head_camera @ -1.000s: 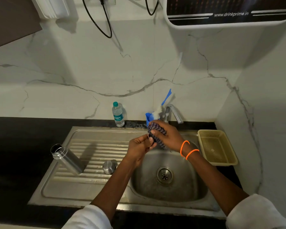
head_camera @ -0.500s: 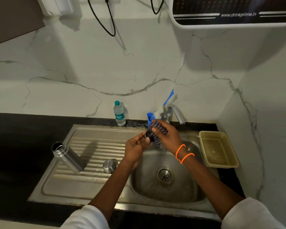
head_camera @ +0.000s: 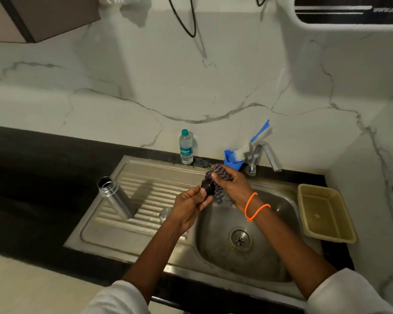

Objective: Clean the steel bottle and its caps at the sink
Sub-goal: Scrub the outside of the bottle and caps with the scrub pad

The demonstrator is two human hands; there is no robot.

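Item: black inner cap (head_camera: 208, 187), pinched in our left hand (head_camera: 188, 206) above the sink (head_camera: 254, 268); our right hand (head_camera: 233, 185) grips a checked cloth (head_camera: 220, 177) against it. Risk: wet cap slipping into the basin.

Black counter (head_camera: 32, 177) bears plastic bottle (head_camera: 186, 147), tray (head_camera: 347, 232).

Both forearms are bare from the wrists up to white sleeves pushed back near the elbows: the left sleeve (head_camera: 114, 298) and the right sleeve (head_camera: 347, 295), both of soft, plain fabric. Two thin orange bands (head_camera: 254, 206) circle the right wrist, one with a small knot or tag. No rings or watch show.
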